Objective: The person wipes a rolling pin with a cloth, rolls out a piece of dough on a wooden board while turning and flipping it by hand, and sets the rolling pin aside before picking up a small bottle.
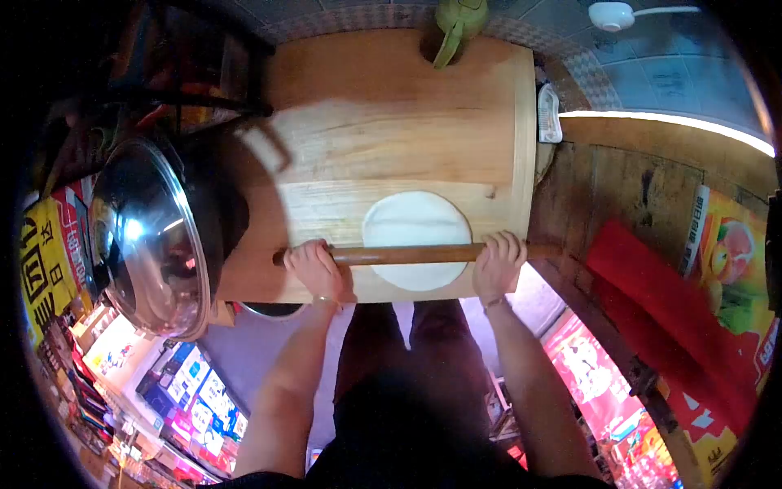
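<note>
A round, flat sheet of white dough (417,222) lies on the wooden board (383,122), close to its front edge. Across the lower part of the dough rests a long brown rolling pin (407,255), lying sideways. My left hand (314,269) is closed over the pin near its left end, left of the dough. Just right of the dough, my right hand (500,262) is closed on the pin near its other end. A faint crease runs across the dough above the pin.
A dark pot with a glass lid (155,236) stands left of the board. A green pitcher (460,24) is at the back edge. On the right are a white container (549,114), red cloth (652,301) and a printed box (729,253).
</note>
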### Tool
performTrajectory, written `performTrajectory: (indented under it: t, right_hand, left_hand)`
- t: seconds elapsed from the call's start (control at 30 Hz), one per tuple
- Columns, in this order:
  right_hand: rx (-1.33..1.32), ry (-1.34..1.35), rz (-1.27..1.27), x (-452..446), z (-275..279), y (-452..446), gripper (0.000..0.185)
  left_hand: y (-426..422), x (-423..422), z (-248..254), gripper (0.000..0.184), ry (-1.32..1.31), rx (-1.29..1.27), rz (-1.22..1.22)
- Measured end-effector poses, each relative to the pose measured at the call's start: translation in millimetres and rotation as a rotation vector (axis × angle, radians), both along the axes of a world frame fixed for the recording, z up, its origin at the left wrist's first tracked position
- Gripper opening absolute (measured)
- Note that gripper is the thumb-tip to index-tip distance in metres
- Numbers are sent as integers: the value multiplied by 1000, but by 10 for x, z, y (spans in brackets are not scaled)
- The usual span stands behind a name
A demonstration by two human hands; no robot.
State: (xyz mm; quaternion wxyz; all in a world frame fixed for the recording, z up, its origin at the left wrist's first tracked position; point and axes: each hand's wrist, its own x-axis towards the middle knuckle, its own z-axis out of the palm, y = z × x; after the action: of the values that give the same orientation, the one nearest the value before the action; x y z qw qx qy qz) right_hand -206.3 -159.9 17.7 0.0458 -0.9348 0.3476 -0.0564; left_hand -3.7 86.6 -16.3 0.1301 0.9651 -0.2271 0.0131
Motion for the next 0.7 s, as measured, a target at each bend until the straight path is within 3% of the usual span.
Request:
performTrajectory:
  t: [0.03,0.1,0.13,0.17,0.23,0.3,0.37,0.47,0.5,0.6,0.63,0.7]
  right_hand:
    - [-1,4,-5,144,-59,-193,14]
    - [226,286,16,669,10,-671,15]
    - [235,301,13,656,-188,-776,15]
    - [243,112,-2,554,-433,-845,14]
    - [244,-76,-19,409,-410,-670,14]
    - [-89,-166,-54,301,-75,-190,16]
    - [-64,-106,-33,278,-43,-214,16]
    - [60,39,23,765,72,-667,15]
    - [149,124,44,970,83,-850,14]
    - [179,204,5,999,15,-859,15]
    - [177,208,10,849,-19,-736,15]
    - [15,-62,-7,378,-140,-333,15]
  left_hand:
    - [-170,221,-21,29,32,59,-3]
    - [-656,766,19,31,10,25,-28]
    - [-831,991,21,32,-1,-87,-100]
    - [-862,1087,30,33,-15,-196,-165]
    - [-620,781,7,29,-53,-52,-133]
    - [-201,168,20,27,-137,9,-109]
    - [-165,78,65,25,-138,-20,-85]
    - [-629,743,68,29,57,93,-66]
    - [-809,984,31,30,-23,-37,-95]
    - [-771,928,93,32,89,-144,-114]
    - [-598,688,86,33,66,-37,-90]
    - [-222,222,-88,35,-80,85,-37]
